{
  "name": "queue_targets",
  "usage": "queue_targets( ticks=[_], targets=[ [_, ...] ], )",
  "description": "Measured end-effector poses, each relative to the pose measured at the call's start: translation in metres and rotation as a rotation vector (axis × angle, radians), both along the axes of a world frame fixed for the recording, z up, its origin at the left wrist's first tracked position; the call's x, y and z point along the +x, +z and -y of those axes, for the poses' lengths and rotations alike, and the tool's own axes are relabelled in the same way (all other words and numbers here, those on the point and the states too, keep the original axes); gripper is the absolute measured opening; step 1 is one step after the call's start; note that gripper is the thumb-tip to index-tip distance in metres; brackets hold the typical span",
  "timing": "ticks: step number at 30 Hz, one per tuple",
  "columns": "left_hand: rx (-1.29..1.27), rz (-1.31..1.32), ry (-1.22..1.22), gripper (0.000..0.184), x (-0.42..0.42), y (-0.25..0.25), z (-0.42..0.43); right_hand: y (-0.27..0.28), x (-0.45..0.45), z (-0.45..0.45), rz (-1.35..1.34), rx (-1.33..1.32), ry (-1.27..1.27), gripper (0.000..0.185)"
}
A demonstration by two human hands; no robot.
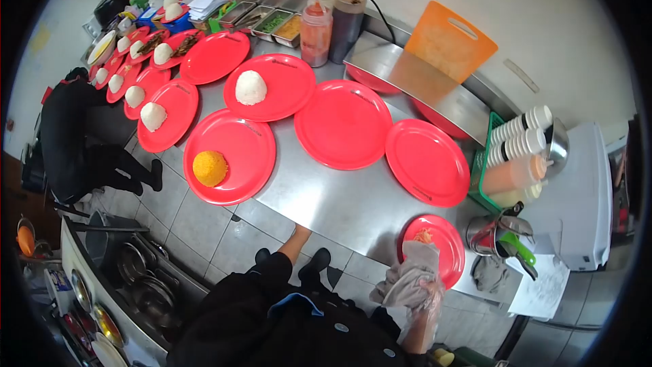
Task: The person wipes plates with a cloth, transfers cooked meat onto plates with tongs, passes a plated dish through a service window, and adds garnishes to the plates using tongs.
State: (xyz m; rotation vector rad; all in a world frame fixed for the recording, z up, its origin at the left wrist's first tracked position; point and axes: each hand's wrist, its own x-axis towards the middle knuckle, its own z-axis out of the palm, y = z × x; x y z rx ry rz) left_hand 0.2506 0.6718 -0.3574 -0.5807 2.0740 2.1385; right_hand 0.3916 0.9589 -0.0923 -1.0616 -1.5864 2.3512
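My right hand (426, 299), in a clear plastic glove, is closed on a crumpled grey cloth (415, 268). The cloth lies over the near left part of a red plate (451, 253) at the counter's front edge. Orange shredded bits (424, 235) show on that plate just beyond the cloth. My left hand (301, 231) is at the front edge of the steel counter (305, 194); its fingers are hidden, so I cannot tell what they do. Nearest it on the counter is a red plate (238, 187) with a yellow rice mound (210, 168).
More red plates (343, 124) cover the counter, several with white rice mounds (250, 88). Sauce bottles (316, 34) and food trays (275, 22) line the back. Right stand a green basket (483, 197) with cups and a metal container (481, 236). A person (75, 129) bends at left.
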Motion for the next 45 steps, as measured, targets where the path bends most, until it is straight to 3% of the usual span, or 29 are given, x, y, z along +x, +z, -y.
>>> queue_targets(
  ticks=[15, 18, 19, 22, 24, 25, 27, 29, 30, 31, 33, 35, 36, 38, 39, 40, 42, 43, 45],
  targets=[
    [-0.193, -0.221, 0.068, 0.037, -0.017, -0.003, 0.025, 0.018, -0.039, 0.116, -0.012, 0.109, 0.471, 0.032],
    [-0.403, -0.351, 0.031, 0.037, -0.030, 0.014, 0.040, 0.026, -0.061, 0.142, -0.055, 0.146, 0.559, 0.033],
    [-0.310, -0.387, 0.036, 0.034, -0.025, 0.026, 0.044, 0.032, -0.067, 0.153, -0.079, 0.162, 0.583, 0.033],
    [-0.015, -0.146, 0.132, 0.023, -0.011, -0.004, 0.060, 0.052, -0.084, 0.174, -0.144, 0.220, 0.643, 0.034],
    [0.268, -0.306, 0.685, 0.020, 0.011, -0.002, 0.082, 0.065, -0.092, 0.180, -0.205, 0.282, 0.679, 0.035],
    [0.155, -0.328, 0.730, 0.021, 0.023, 0.004, 0.107, 0.071, -0.095, 0.187, -0.244, 0.312, 0.703, 0.035],
    [-0.110, -0.304, 0.748, 0.022, 0.063, 0.096, 0.176, 0.080, -0.098, 0.205, -0.327, 0.382, 0.764, 0.035],
    [-0.408, -0.330, 0.657, 0.026, 0.098, 0.123, 0.249, 0.089, -0.098, 0.229, -0.432, 0.467, 0.843, 0.036],
    [-0.420, -0.286, 0.637, 0.026, 0.121, 0.173, 0.268, 0.094, -0.097, 0.242, -0.493, 0.520, 0.888, 0.036],
    [-0.761, -0.366, 0.604, 0.024, 0.138, 0.189, 0.292, 0.097, -0.095, 0.257, -0.563, 0.578, 0.930, 0.036],
    [-1.063, -0.272, 0.441, 0.023, 0.177, 0.263, 0.320, 0.104, -0.087, 0.286, -0.760, 0.717, 1.036, 0.037],
    [-0.583, -0.264, 0.646, 0.026, 0.197, 0.317, 0.328, 0.108, -0.077, 0.318, -1.016, 0.863, 1.122, 0.037],
    [-0.591, -0.255, 0.647, 0.026, 0.196, 0.322, 0.328, 0.109, -0.071, 0.336, -1.164, 0.922, 1.156, 0.038],
    [-0.145, -0.547, 0.807, 0.030, 0.189, 0.328, 0.319, 0.110, -0.058, 0.374, -1.378, 0.976, 1.183, 0.038],
    [0.045, -0.594, 0.740, 0.032, 0.180, 0.352, 0.299, 0.110, -0.051, 0.391, -1.421, 0.983, 1.190, 0.039],
    [-0.069, -0.593, 0.707, 0.031, 0.170, 0.361, 0.285, 0.112, -0.043, 0.402, -1.412, 0.977, 1.198, 0.039],
    [0.045, -0.592, 0.541, 0.030, 0.155, 0.384, 0.265, 0.113, -0.030, 0.416, -1.408, 1.470, 1.195, 0.046],
    [0.118, -0.581, 0.482, 0.030, 0.148, 0.386, 0.261, 0.118, -0.031, 0.417, -1.406, 1.471, 1.198, 0.046],
    [0.205, -0.579, 0.421, 0.030, 0.135, 0.397, 0.250, 0.133, -0.044, 0.409, -1.262, 1.629, 0.943, 0.049]
  ],
)
